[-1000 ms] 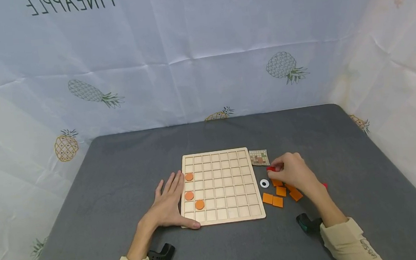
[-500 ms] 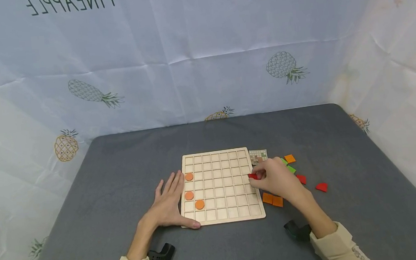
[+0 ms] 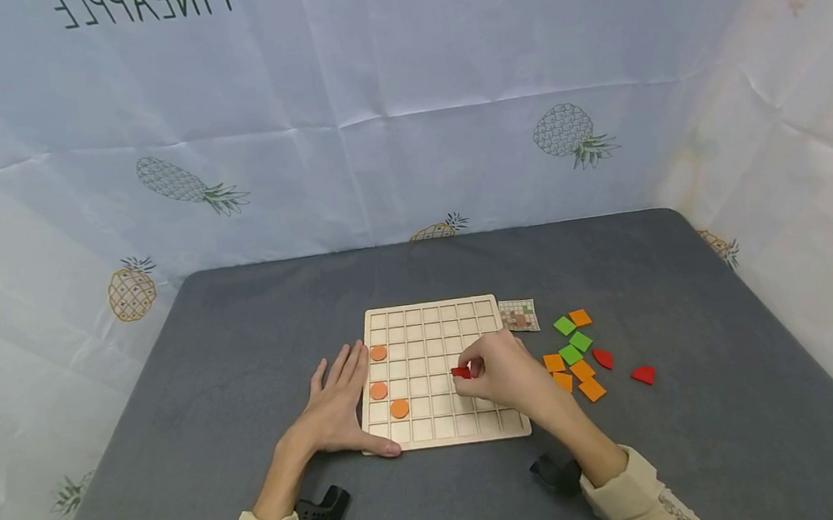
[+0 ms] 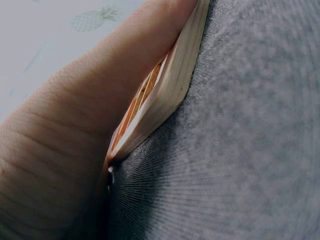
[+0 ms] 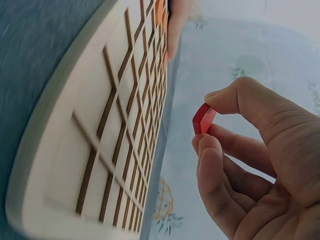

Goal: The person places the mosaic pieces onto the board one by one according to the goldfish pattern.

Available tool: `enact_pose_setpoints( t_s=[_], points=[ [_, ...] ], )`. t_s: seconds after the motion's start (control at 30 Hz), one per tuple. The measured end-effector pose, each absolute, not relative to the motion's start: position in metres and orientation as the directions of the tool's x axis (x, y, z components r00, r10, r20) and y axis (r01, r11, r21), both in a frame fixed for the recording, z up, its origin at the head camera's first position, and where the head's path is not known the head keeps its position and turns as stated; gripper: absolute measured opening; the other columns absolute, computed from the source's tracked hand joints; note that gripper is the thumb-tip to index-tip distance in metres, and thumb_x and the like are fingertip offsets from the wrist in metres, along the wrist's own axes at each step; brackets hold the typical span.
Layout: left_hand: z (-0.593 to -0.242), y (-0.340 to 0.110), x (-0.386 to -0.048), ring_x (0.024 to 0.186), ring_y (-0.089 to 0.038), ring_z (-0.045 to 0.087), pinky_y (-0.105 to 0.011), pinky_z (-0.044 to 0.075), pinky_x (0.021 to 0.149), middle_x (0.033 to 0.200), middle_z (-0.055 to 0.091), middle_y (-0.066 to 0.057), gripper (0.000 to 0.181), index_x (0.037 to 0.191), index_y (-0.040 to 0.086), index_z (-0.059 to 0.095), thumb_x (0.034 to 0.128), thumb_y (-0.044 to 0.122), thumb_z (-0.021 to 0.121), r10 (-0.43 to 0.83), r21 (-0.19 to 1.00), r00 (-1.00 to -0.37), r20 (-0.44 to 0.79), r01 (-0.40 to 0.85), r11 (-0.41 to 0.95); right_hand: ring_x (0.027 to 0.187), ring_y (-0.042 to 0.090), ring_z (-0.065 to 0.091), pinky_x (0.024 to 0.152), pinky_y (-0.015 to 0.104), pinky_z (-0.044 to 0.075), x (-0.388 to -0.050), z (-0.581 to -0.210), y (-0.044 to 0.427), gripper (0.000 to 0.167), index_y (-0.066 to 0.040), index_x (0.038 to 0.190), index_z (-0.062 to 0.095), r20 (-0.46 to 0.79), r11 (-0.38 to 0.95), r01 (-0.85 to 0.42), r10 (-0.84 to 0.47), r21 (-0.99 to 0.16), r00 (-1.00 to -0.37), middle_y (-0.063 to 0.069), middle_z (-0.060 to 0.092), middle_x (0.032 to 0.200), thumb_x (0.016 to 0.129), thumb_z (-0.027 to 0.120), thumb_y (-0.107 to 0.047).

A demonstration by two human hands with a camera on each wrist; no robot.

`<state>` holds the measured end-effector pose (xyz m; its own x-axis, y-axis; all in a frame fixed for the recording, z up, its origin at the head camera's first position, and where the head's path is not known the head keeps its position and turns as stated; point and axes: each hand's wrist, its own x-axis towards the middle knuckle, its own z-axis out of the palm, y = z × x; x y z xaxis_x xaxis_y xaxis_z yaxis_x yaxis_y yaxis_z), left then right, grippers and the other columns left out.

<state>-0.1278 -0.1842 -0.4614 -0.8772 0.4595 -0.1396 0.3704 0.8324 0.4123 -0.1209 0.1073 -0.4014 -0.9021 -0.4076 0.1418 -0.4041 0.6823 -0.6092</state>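
Red piece [image 3: 461,372] — one, small; pinched in the right hand [image 3: 501,371], above the right half of the wooden board [image 3: 428,376] and apart from its surface in the right wrist view.

Right hand: narrow, thumb on one side of the piece, fingertips on the other, remaining fingers bent toward the palm.

Left hand [image 3: 342,405]: wide, fingers straight along the board's left edge, thumb stretched to the near left corner and touching it; nothing held.

Board: pale, gridded, flat on the grey desk [image 3: 279,323]. Orange discs [image 3: 399,409], three, in cells toward its left side.

Right of the board, on the desk — green squares [image 3: 580,341], three; orange squares [image 3: 592,391], five visible; loose red pieces [image 3: 643,374], two; printed card [image 3: 519,315], one, just beside the board's far right corner.
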Motion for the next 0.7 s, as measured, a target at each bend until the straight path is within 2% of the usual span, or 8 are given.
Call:
enact_pose_setpoints(
  t_s=[0.3, 0.5, 0.7],
  points=[
    [-0.46, -0.184, -0.127, 0.161, -0.042, 0.001, -0.071, 0.001, 0.122, 0.173, 0.003, -0.019, 0.152, 0.164, 0.0, 0.006, 0.0578, 0.075, 0.084, 0.459, 0.411, -0.878, -0.134, 0.372, 0.832, 0.052, 0.002, 0.044, 0.049, 0.016, 0.035, -0.121, -0.411, 0.079, 0.002, -0.008, 0.078, 0.078, 0.115, 0.64, -0.419, -0.461, -0.644, -0.88, -0.007, 0.056, 0.056, 0.078, 0.08, -0.008],
    [-0.459, -0.184, -0.127, 0.161, -0.043, 0.002, -0.071, 0.001, 0.122, 0.173, 0.003, -0.02, 0.152, 0.164, 0.0, 0.006, 0.0576, 0.076, 0.084, 0.46, 0.404, -0.878, -0.13, 0.377, 0.833, 0.048, 0.001, 0.037, 0.048, 0.016, 0.027, -0.12, -0.418, 0.065, 0.005, -0.009, 0.073, 0.075, 0.062, 0.616, -0.394, -0.487, -0.682, -0.871, -0.009, 0.047, 0.052, 0.076, 0.078, -0.007],
    [-0.46, -0.184, -0.127, 0.161, -0.042, 0.001, -0.071, 0.002, 0.121, 0.173, 0.002, -0.019, 0.152, 0.164, 0.0, 0.006, 0.0583, 0.076, 0.084, 0.46, 0.405, -0.878, -0.132, 0.376, 0.834, 0.045, -0.001, 0.034, 0.047, 0.016, 0.025, -0.12, -0.426, 0.056, 0.008, -0.007, 0.071, 0.073, 0.044, 0.618, -0.395, -0.503, -0.68, -0.863, -0.01, 0.043, 0.05, 0.077, 0.078, -0.005]
  ],
)
